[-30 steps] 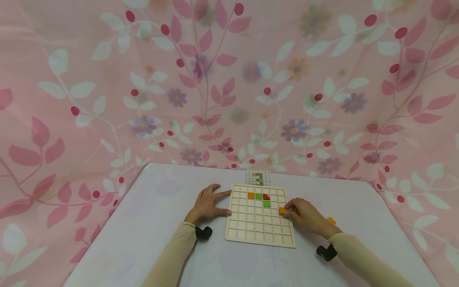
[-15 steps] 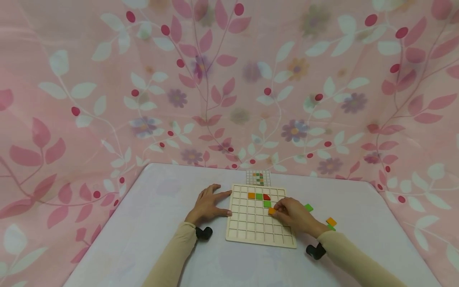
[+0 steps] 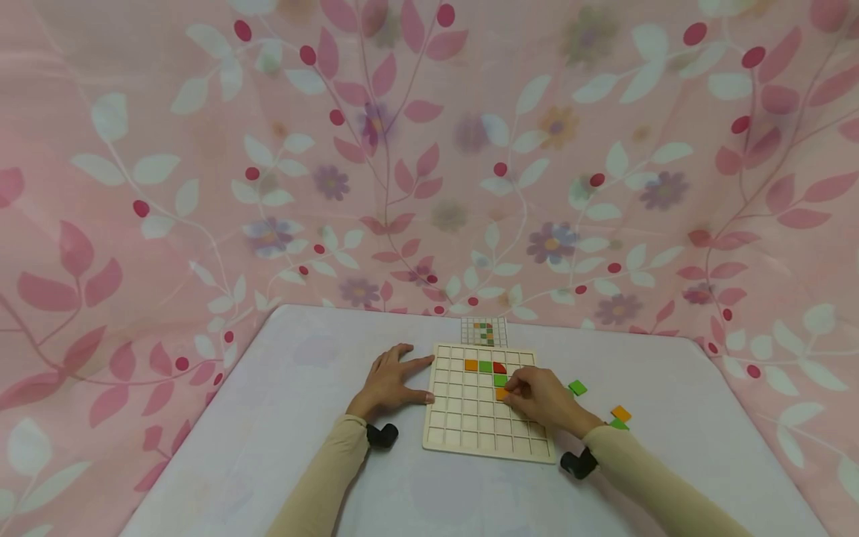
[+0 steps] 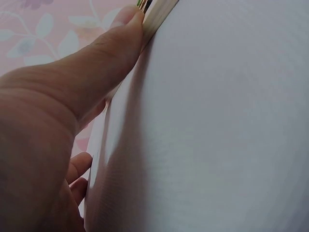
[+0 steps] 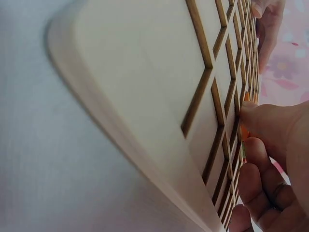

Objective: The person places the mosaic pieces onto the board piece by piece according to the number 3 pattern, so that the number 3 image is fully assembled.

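A pale wooden grid board [image 3: 463, 418] lies on the table. My right hand [image 3: 542, 399] pinches an orange square tile [image 3: 500, 394] at the board, just below a green tile [image 3: 500, 380]. Above that sits a red tile with one rounded corner [image 3: 499, 368], in a row with another green tile [image 3: 485, 367] and an orange tile [image 3: 471, 365]. My left hand [image 3: 389, 384] has its fingers spread, thumb and index finger touching the board's left edge. In the left wrist view the thumb [image 4: 106, 53] rests against the board's side.
Right of the board lie a loose green tile [image 3: 578, 388], an orange tile [image 3: 621, 413] and a green tile [image 3: 619, 424] partly behind the right wrist. A small printed grid card [image 3: 484, 332] with coloured squares lies behind the board. A floral curtain [image 3: 429, 149] hangs behind the table.
My right hand has moved left across the board with the orange tile, bringing it beneath the green tile. Loose tiles on the right have come into view. My left hand has stayed put.
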A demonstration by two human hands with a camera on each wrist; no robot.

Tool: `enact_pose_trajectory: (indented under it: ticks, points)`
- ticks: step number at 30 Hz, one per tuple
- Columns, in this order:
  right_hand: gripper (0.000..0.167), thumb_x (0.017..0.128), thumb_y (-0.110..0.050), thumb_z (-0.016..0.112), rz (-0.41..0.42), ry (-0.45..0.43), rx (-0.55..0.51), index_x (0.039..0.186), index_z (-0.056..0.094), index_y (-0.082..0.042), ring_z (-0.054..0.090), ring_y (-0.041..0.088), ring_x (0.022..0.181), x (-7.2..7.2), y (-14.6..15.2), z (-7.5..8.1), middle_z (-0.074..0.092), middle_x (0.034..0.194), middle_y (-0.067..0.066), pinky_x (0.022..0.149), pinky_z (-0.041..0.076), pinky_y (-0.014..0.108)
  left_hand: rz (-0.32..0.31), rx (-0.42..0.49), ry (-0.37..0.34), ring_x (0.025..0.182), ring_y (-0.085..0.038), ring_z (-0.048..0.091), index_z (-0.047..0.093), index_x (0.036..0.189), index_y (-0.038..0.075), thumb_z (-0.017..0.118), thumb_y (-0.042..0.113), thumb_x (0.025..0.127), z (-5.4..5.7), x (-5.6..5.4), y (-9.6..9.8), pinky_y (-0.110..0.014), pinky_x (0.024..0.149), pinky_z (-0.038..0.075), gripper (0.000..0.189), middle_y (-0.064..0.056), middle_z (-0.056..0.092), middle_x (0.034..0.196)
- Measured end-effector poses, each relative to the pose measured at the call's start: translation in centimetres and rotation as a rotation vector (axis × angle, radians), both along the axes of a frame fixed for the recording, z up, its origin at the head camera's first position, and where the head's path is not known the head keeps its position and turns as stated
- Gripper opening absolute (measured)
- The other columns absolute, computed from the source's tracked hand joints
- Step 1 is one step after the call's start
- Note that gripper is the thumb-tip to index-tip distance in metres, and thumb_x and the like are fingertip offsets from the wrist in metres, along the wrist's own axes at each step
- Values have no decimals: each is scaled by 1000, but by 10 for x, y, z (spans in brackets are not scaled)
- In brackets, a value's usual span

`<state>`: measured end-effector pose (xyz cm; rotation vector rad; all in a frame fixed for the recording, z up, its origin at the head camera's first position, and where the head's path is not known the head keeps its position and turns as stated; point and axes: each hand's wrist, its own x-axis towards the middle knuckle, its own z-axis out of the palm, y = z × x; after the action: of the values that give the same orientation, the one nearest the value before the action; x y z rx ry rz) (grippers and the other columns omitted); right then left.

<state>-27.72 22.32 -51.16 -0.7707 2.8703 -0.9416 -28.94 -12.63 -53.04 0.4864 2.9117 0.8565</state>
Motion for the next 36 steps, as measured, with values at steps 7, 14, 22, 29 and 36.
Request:
enact_pose_trajectory:
  ticks: [7,14,22,29,36]
  points:
    - [8,92,-15,84,35,-27,-74,92,75,-15,55,4,73,-4,1,-5,69,88,-6,65,50,20,3,-8,-1,152,-47,31,56,156,35,86,58,83,1,0,1,-65,127,19,82,-15,34,168]
    - [8,92,-16,84,26,-62,-88,91,76,-16,54,6,72,-7,4,-6,69,87,-6,64,47,20,5,-13,-14,153,-47,30,56,156,34,87,58,83,0,0,1,-65,128,18,83,-15,33,169]
    - [8,92,-18,85,0,-69,-124,93,77,-17,56,7,75,-5,5,-7,69,90,-6,67,50,21,-3,-21,3,154,-45,30,55,156,36,85,59,84,-2,-2,0,-64,128,18,82,-15,33,169]
    - [13,92,-21,85,-17,-89,-163,99,77,-14,56,9,76,-3,6,-10,67,87,-6,67,50,21,5,-7,0,153,-46,30,56,155,34,87,57,83,0,0,1,-64,128,18,82,-16,33,169]
    - [18,91,-17,86,-45,3,-177,106,76,-13,59,5,76,1,10,-13,69,89,-6,68,52,21,-10,-2,10,155,-44,29,56,156,32,86,57,83,-2,2,-1,-65,127,18,82,-17,33,169]
